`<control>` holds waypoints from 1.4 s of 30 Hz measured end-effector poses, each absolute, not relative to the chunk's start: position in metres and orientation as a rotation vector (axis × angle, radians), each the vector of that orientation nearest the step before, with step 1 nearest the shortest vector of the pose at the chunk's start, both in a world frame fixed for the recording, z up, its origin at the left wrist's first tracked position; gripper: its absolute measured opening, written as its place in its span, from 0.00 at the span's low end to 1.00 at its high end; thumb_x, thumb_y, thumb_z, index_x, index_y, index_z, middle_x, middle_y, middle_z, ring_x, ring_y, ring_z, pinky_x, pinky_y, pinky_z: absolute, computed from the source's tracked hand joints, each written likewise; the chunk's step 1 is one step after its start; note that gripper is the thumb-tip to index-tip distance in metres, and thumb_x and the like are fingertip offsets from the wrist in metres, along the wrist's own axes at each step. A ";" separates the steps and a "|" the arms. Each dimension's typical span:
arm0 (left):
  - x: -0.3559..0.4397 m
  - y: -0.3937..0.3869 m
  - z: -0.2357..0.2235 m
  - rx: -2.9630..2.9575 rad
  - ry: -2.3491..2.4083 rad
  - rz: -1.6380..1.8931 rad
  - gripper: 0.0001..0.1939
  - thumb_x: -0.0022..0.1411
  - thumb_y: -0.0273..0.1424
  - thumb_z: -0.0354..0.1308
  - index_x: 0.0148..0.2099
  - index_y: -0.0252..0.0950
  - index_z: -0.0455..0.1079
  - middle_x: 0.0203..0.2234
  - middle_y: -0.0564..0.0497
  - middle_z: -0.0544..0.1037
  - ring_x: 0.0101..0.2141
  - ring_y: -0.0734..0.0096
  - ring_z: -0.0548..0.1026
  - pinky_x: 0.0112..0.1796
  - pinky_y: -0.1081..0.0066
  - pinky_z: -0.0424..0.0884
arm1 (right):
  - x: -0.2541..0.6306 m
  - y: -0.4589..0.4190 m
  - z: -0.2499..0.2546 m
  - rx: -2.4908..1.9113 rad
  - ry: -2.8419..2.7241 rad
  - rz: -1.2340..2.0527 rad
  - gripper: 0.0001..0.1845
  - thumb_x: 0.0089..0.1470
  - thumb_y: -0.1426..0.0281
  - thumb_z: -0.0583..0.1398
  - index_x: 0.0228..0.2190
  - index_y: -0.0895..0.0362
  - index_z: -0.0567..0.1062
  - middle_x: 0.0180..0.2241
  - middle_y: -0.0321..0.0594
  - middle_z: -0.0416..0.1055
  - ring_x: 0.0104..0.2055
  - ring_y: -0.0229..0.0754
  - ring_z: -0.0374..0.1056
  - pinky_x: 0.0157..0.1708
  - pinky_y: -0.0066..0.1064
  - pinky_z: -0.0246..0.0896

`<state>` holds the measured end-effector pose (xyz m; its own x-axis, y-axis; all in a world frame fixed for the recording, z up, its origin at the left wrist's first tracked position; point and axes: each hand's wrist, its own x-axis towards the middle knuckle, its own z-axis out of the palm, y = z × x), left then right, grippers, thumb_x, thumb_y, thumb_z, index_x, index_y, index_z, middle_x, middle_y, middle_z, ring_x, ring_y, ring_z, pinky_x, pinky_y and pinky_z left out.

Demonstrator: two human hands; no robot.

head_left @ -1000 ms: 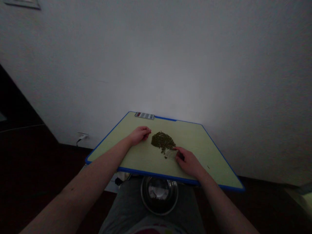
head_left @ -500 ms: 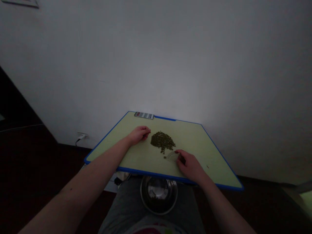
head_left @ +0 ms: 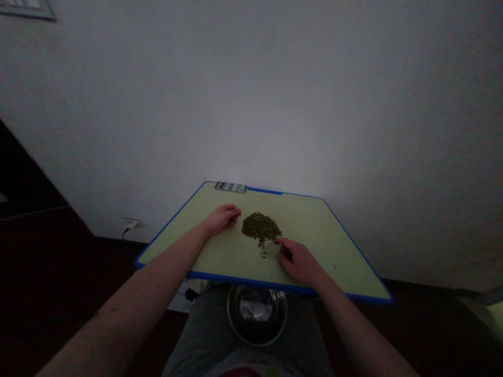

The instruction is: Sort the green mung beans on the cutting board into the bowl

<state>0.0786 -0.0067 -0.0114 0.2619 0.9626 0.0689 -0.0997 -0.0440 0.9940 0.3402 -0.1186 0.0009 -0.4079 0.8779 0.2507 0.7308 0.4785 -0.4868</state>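
Observation:
A pile of small greenish-brown grains or beans [head_left: 261,225] lies on the pale yellow tabletop [head_left: 231,256] with blue edging. Left of the pile, a little apart from it, is my left hand [head_left: 223,218], fingers curled together; whatever is in them, if anything, cannot be made out. My right hand [head_left: 301,260] is at the pile's near right side, closed on a clear, curved, see-through piece [head_left: 271,250] whose edge touches a few loose grains. Its exact kind is too faint to tell. A shiny metal bowl [head_left: 257,317] sits on my lap below the table's near edge, with dark contents at its bottom.
A phone [head_left: 231,187] lies at the table's far left edge, against the wall [head_left: 275,104]. One small dark bit [head_left: 334,266] lies on the right part of the tabletop. At the lower left wall is an outlet with a white plug [head_left: 132,224].
My right hand has moved slightly left with the clear piece, closer to the loose grains at the pile's near side. My left hand stays about where it was.

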 end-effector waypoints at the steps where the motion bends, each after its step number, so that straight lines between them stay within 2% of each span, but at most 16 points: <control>1: 0.079 -0.007 -0.012 1.299 0.923 1.092 0.10 0.48 0.35 0.57 0.26 0.33 0.63 0.13 0.57 0.62 0.14 0.82 0.60 0.16 0.77 0.52 | 0.341 -0.120 0.001 -1.324 -2.260 0.415 0.19 0.48 0.74 0.53 0.45 0.59 0.67 0.24 0.36 0.67 0.26 0.37 0.61 0.30 0.27 0.54; 28: 0.081 -0.008 -0.011 1.291 0.891 1.092 0.08 0.49 0.33 0.56 0.26 0.33 0.63 0.14 0.57 0.63 0.14 0.82 0.60 0.17 0.77 0.53 | 0.350 -0.133 -0.001 -1.166 -2.365 0.407 0.20 0.45 0.76 0.54 0.43 0.58 0.69 0.28 0.38 0.69 0.30 0.38 0.62 0.34 0.29 0.55; 42: 0.079 -0.005 -0.013 1.271 0.870 1.087 0.09 0.49 0.34 0.58 0.27 0.33 0.63 0.14 0.57 0.63 0.14 0.81 0.61 0.16 0.77 0.53 | 0.354 -0.137 0.003 -1.025 -2.409 0.598 0.21 0.43 0.77 0.56 0.43 0.57 0.70 0.28 0.37 0.69 0.32 0.38 0.64 0.34 0.29 0.57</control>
<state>0.0786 -0.0052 -0.0134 0.2857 0.9558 0.0697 -0.1409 -0.0301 0.9896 0.3542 -0.1368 0.0030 -0.6214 0.7478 0.2336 0.5517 0.6294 -0.5473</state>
